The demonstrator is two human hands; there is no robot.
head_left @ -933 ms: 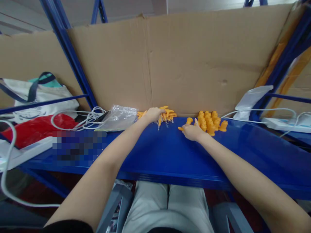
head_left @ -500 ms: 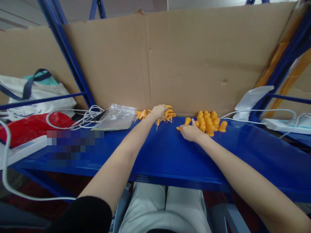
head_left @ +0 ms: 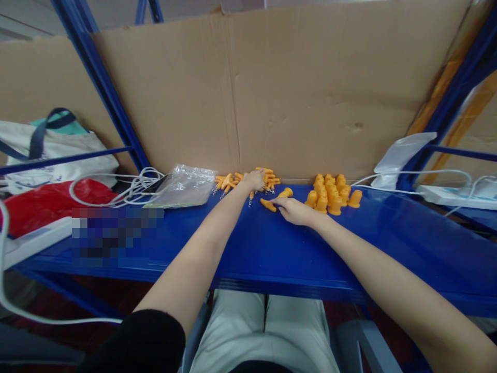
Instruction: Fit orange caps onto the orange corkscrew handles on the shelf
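Observation:
My left hand [head_left: 254, 180] reaches into a row of orange-handled corkscrews [head_left: 229, 181] by the cardboard, fingers curled at an orange handle [head_left: 264, 170]. Metal spirals stick out from the row toward me. My right hand [head_left: 294, 211] is closed, its fingertips on a curved orange handle [head_left: 268, 205] low over the blue shelf. Beside those fingers an orange flared cap [head_left: 286, 192] lies on its side; the fingers hide whether it joins the handle. To the right of it, several orange caps [head_left: 334, 199] stand upright in a cluster.
A clear plastic bag [head_left: 184, 186] lies on the blue shelf [head_left: 248, 248] left of the corkscrews. White cables [head_left: 143, 181], a red bag [head_left: 89, 192] and a cloth tote bag [head_left: 58, 155] are farther left. Cardboard [head_left: 303, 93] closes the back. A white power strip [head_left: 458, 199] sits at the right.
My right hand has moved left, away from the upright caps. The orange handle and the lying cap have shifted left with it. My left hand stays at the corkscrew row.

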